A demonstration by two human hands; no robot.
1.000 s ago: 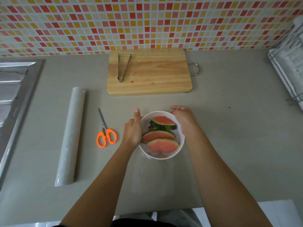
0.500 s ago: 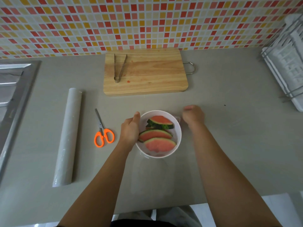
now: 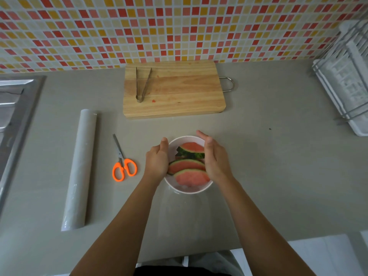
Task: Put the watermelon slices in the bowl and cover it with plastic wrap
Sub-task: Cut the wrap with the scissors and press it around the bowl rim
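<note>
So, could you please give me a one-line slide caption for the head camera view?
Left hand and right hand flank the white bowl of watermelon slices; scissors and wrap roll lie left.

Our left arm (image 3: 127,222) and right arm (image 3: 254,222) are bare and reach forward side by side. Our left hand (image 3: 157,162) has its back up and its thumb pointing ahead; its fingers bend down out of sight. Our right hand (image 3: 214,158) stands on its edge, fingers straight and together, palm facing the left hand. The two hands are near each other but not touching.

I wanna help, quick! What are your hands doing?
Left hand: holding the bowl by its side.
Right hand: open, flat against the bowl's rim.
</note>
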